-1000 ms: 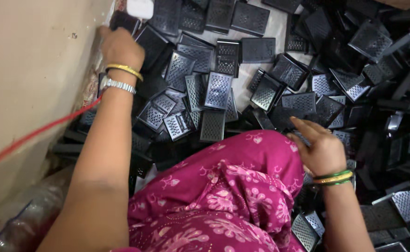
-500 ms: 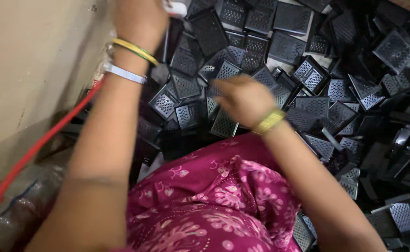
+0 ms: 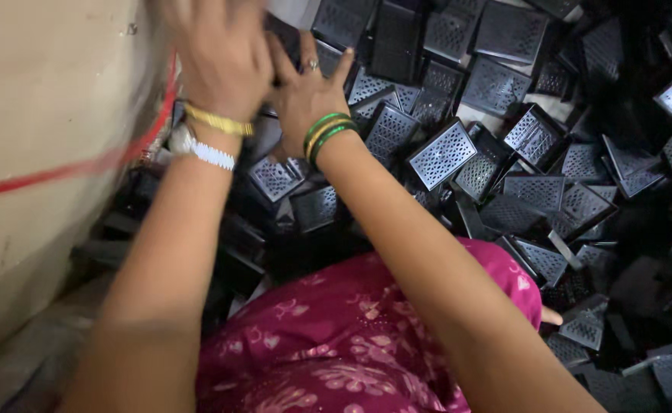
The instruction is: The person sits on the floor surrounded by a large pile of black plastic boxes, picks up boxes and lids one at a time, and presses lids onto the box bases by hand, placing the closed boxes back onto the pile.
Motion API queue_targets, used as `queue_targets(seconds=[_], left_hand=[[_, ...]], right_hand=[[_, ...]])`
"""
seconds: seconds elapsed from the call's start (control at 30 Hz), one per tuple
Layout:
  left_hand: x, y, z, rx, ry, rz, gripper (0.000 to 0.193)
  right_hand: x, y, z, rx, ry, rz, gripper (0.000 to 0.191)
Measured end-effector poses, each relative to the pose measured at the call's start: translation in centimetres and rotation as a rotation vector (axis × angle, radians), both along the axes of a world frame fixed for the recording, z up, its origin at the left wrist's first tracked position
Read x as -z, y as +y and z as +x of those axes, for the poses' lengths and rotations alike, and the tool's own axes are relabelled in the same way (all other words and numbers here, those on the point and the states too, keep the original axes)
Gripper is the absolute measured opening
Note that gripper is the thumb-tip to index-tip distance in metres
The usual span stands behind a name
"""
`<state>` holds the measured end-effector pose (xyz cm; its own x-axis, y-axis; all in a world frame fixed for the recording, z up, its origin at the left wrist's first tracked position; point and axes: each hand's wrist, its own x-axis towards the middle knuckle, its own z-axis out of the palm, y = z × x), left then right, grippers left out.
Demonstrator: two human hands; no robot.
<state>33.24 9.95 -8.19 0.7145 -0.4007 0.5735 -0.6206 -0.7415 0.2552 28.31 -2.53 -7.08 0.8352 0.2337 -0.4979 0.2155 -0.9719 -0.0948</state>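
left hand (image 3: 225, 57) raised, blurry, grip can't tell | right hand (image 3: 305, 92) beside it, fingers spread wide, holding nothing visible | black perforated covers (image 3: 443, 153) piled just beyond both hands

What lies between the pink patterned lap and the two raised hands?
Head view: black perforated grille parts piled between the pink lap and the left hand and right hand.

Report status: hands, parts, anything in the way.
Left hand and right hand raised together near the wall, grip blurred. Black perforated parts heaped below. Red cord runs beside the left wrist.
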Motion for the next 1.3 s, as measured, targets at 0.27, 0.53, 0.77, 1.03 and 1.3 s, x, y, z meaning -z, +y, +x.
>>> queue_targets(seconds=[0.27,0.53,0.77,1.03,1.3], left_hand=[[1.3,2.3,-12.5,-0.193,0.394,0.126,0.043],[1.1,-3.0,-16.0,-0.557,0.989,0.358,0.114],[0.5,-15.9,-17.8,-0.134,1.063,0.25,0.113],[2.5,-36.2,-23.2,0.933,1.896,-0.344,0.128],[-12.8,-25.1,-33.8,1.127,0.917,0.19,0.071]], right_hand=[[-0.2,-2.5,1.0,0.153,0.062,-0.02,0.125],[-1.6,-6.1,-3.4,-0.022,0.015,0.076,0.116],[-3.6,-12.3,-6.2,-0.149,0.03,-0.26,0.071],[-5.9,-32.2,-20.4,0.359,0.411,-0.579,0.088],[-6.2,-37.7,-42.8,0.564,0.566,-0.639,0.064]])
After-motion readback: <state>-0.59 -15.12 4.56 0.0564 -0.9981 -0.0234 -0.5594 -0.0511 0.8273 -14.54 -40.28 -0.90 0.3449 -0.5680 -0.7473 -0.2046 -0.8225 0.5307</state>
